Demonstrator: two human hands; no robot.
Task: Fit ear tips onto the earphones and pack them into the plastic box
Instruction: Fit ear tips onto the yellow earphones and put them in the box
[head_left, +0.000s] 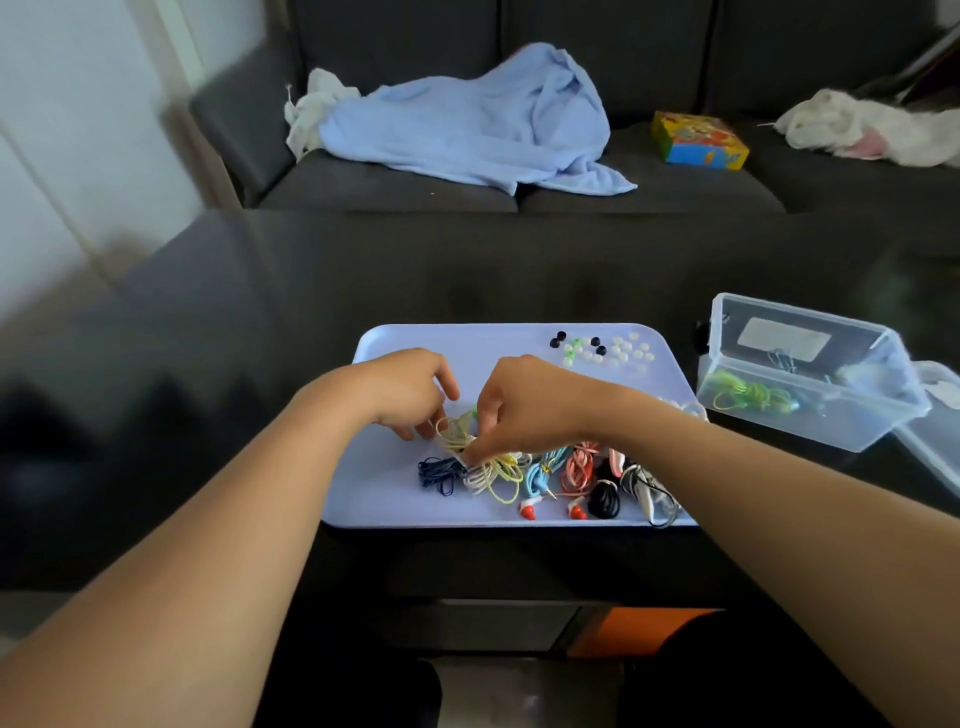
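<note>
My hands meet at the middle of the frame over the tray (395, 338): my right hand (519, 405) curls down and pinches the yellow earphones (498, 467), and my left hand (410, 395) sits just beside it with fingers curled at the same cable, though I cannot tell how firmly it grips. I judge I am working one bud free so a tip can go on it. The other earphones (582, 467), blue, pink, red and black, lie bundled along the tray's lower edge, near at hand for their turn. The ear tips (602, 351) are scattered at the tray's upper right, well apart from the cables so they stay easy to pick out. The box (810, 374) stands open at the right of the frame, just beside the tray, with a green set (743, 392) already inside; its lid (935, 421) lies beside it.
</note>
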